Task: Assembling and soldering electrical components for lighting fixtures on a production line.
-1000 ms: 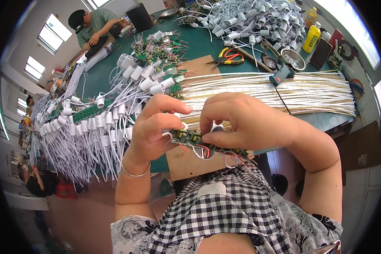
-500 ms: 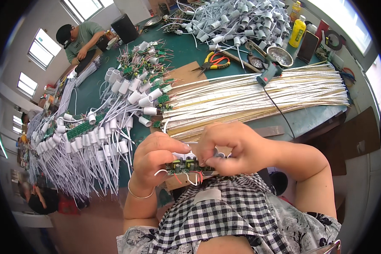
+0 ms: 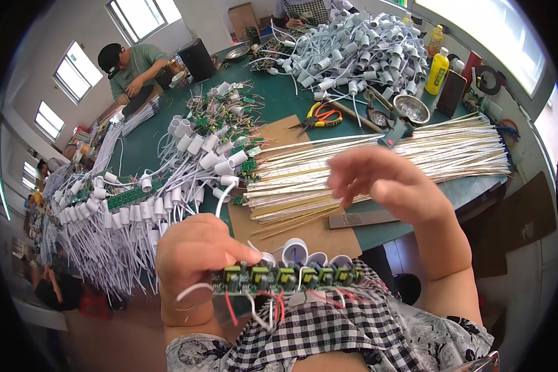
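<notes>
My left hand (image 3: 195,263) grips one end of a strip of joined green circuit boards (image 3: 288,278) in front of my checked apron. Yellow-and-black components stand along the strip, with red and white wires hanging from its lower edge. White cylindrical sockets (image 3: 295,250) sit behind the boards, and a white cable (image 3: 225,199) rises beside my hand. My right hand (image 3: 384,180) is raised over a bundle of long thin white and yellow strips (image 3: 316,173), holding nothing, its fingers bent and apart from the thumb. Just beyond its fingers lies a green-handled tool (image 3: 397,131).
White sockets with cables (image 3: 142,211) and green boards cover the left side. Another socket pile (image 3: 359,53) stands far off. Orange-and-yellow pliers (image 3: 321,118), a metal bowl (image 3: 411,109), a phone (image 3: 451,93) and a yellow bottle (image 3: 437,71) lie around. A co-worker (image 3: 133,71) sits far left.
My right hand has let go of the board strip and moved up and right, opening. The strip, still in my left hand, is lower and fully visible. The view has shifted slightly.
</notes>
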{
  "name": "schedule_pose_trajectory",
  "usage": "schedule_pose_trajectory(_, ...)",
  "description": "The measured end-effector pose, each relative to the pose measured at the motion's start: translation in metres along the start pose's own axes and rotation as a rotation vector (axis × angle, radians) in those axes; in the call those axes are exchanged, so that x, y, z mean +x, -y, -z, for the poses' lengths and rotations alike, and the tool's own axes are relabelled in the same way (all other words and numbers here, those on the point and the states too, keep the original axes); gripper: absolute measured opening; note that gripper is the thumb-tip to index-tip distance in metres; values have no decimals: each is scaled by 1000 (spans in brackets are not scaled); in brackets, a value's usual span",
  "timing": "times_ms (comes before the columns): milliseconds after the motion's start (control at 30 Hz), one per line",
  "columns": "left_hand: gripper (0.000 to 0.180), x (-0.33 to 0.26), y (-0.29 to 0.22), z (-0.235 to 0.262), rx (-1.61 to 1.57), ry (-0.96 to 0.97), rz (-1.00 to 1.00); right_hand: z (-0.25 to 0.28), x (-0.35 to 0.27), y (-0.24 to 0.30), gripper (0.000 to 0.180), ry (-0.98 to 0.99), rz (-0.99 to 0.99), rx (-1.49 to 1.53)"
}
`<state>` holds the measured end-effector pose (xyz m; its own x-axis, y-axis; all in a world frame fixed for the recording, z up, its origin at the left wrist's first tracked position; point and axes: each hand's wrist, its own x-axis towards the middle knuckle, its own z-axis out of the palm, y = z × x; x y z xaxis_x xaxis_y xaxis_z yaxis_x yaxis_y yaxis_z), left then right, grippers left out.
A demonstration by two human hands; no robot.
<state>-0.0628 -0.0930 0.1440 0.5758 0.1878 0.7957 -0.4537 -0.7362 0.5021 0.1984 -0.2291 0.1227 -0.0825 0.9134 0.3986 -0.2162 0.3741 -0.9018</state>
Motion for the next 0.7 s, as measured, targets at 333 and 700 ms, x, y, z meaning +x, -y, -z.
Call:
schedule_pose_trajectory(333,43,-18,-5,19,204,55,151,-23,-6,-26,19,96,-296,-17)
schedule_pose_trajectory(700,24,-25,28,-5,-548,-204,916,-21,-21,-40,58,-244,-248,552)
